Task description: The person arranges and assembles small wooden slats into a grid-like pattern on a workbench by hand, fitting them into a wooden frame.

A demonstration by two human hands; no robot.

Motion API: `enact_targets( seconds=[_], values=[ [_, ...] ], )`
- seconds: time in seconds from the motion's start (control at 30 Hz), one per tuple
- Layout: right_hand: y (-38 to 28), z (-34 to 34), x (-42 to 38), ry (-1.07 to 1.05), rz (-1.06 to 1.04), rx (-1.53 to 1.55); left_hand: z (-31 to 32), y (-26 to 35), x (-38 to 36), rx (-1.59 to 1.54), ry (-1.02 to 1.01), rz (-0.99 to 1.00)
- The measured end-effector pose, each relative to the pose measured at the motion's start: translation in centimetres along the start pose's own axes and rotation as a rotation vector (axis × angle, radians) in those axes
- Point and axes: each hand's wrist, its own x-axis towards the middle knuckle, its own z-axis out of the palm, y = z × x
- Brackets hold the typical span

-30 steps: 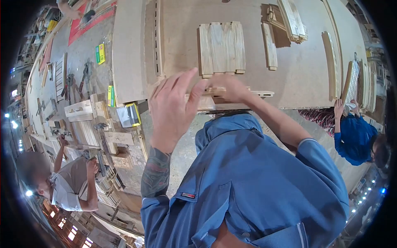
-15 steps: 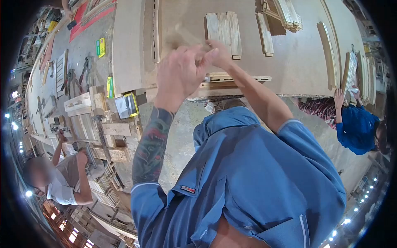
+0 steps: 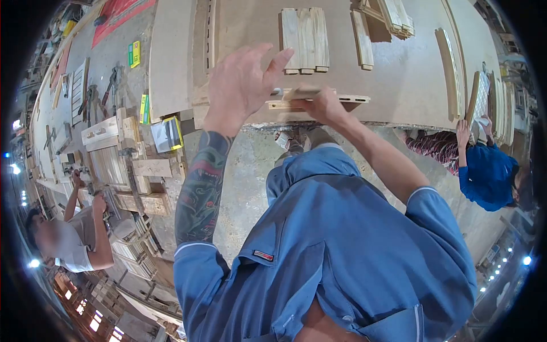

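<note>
Nearest is the person's blue shirt (image 3: 342,245), filling the low middle, with a grey concrete floor (image 3: 250,171) showing past it. The tattooed left arm rises to the left hand (image 3: 242,85), which is released, fingers spread and holding nothing, raised just above the near edge of the desk (image 3: 399,97), a broad pale board. Beside it the right hand (image 3: 322,105) rests its grip on a slotted wooden strip (image 3: 319,101) that lies along that near edge; whether the fingers close round it I cannot tell. Farther in on the desk lies a set of short planks (image 3: 305,39) side by side, a single slat (image 3: 362,40) to their right, and a stack of slats (image 3: 396,17) at the far edge. At the right a person in blue (image 3: 484,176) leans at the desk end with a hand (image 3: 466,134) on upright panels (image 3: 484,102). On the left floor lie wood frames (image 3: 111,151) and tools, where another person in grey (image 3: 68,239) crouches.
</note>
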Motion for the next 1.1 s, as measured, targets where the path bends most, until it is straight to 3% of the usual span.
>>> enact_targets(
  seconds=[0.1, 0.23, 0.33, 0.37, 0.4, 0.47, 0.5, 0.57, 0.7, 0.8, 1.0, 1.1],
  values=[
    [-1.5, 0.2, 0.2, 0.080, -0.119, -0.105, -0.3, 0.4, 0.1, 0.010, 0.028, -0.004],
    [-1.5, -1.8, 0.3, -0.131, -0.035, -0.119, -0.6, 2.4, 0.8, 0.045, 0.043, 0.063],
    [2.8, -3.2, 4.6, -0.088, 0.036, -0.129, 1.2, 3.8, 1.4, -0.023, 0.032, 0.100],
    [2.6, -3.6, 6.0, 0.099, 0.131, -0.243, 1.7, 4.0, 1.5, -0.063, -0.002, 0.088],
    [3.0, -2.0, 7.8, 0.102, 0.129, -0.234, 1.6, 4.3, 1.6, -0.053, -0.005, 0.088],
    [5.2, 1.2, 11.0, 0.299, 0.261, -0.548, 1.2, 4.9, 1.5, -0.058, -0.063, 0.027],
    [5.9, 0.6, 11.1, 0.307, 0.272, -0.536, 1.2, 4.9, 1.4, -0.049, -0.076, 0.035],
    [7.8, -1.4, 10.0, 0.127, 0.140, -0.743, 1.1, 4.5, 1.1, -0.008, -0.055, 0.010],
    [10.5, -4.1, 8.4, 0.248, 0.082, -0.795, 1.2, 4.9, 1.1, -0.007, -0.071, -0.011],
    [9.4, -1.3, 9.0, 0.301, 0.122, -0.839, 1.8, 4.3, 1.0, -0.004, -0.025, 0.029],
    [6.6, 1.6, 9.2, 0.227, 0.197, -0.767, 1.8, 4.5, 0.7, -0.005, -0.025, 0.038],
    [8.0, 0.2, 9.0, 0.597, 0.480, -0.551, 1.8, 4.4, 0.5, 0.004, -0.023, 0.010]
  ],
)
